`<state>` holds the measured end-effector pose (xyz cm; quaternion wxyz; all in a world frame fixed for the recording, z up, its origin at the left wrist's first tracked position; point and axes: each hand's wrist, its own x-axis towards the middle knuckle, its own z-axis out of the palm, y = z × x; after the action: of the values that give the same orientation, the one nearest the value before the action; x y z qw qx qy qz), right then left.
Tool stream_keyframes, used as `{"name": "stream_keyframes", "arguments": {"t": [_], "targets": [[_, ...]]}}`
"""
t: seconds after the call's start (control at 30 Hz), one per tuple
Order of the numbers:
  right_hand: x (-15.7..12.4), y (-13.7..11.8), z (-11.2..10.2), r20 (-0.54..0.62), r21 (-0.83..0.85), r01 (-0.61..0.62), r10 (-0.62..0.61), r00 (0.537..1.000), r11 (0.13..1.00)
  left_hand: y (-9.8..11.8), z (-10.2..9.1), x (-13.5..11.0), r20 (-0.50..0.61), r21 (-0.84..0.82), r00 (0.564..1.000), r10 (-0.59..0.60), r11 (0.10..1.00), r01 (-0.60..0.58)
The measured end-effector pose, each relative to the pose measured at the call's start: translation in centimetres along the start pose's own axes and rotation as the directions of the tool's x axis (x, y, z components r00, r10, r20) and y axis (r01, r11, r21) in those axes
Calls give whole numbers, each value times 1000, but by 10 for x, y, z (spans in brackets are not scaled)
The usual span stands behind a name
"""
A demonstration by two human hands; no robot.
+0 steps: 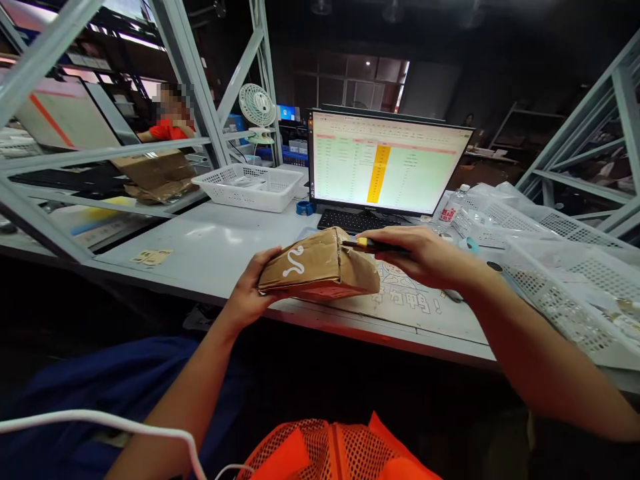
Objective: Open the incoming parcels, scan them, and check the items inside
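A small brown cardboard box (pixel 320 263), taped and marked with a white squiggle, is tilted over the front edge of the desk. My left hand (pixel 253 287) is closed around its left end. In my right hand (pixel 417 253) is a black and yellow utility knife (pixel 369 245), gripped with the fingers wrapped round the handle. Its tip meets the upper edge of the box near the right-hand corner. Part of the handle is hidden by my fingers. Under the box lies a mat (pixel 400 303) with line drawings and lettering.
Behind the box stand a keyboard (pixel 345 221) and a monitor (pixel 387 163). White baskets (pixel 255 190) sit at the back left, with more baskets (pixel 555 300) on the right beside a bottle (pixel 454 203). A fan (pixel 257 107) and metal frames flank the desk. Another person (pixel 173 127) is beyond, left.
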<state>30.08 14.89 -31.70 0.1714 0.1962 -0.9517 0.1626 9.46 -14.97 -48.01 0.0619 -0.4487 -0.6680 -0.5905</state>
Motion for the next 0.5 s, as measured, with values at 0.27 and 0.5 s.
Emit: {"name": "stream_keyframes", "arguments": {"t": [0.27, 0.5], "targets": [[20, 18, 26, 186, 68, -40, 27, 982, 997, -18, -28, -10, 69, -38, 970, -235, 971, 238], [-35, 94, 46, 242, -212, -314, 361, 901, 926, -41, -49, -13, 90, -70, 944, -318, 943, 325]]}}
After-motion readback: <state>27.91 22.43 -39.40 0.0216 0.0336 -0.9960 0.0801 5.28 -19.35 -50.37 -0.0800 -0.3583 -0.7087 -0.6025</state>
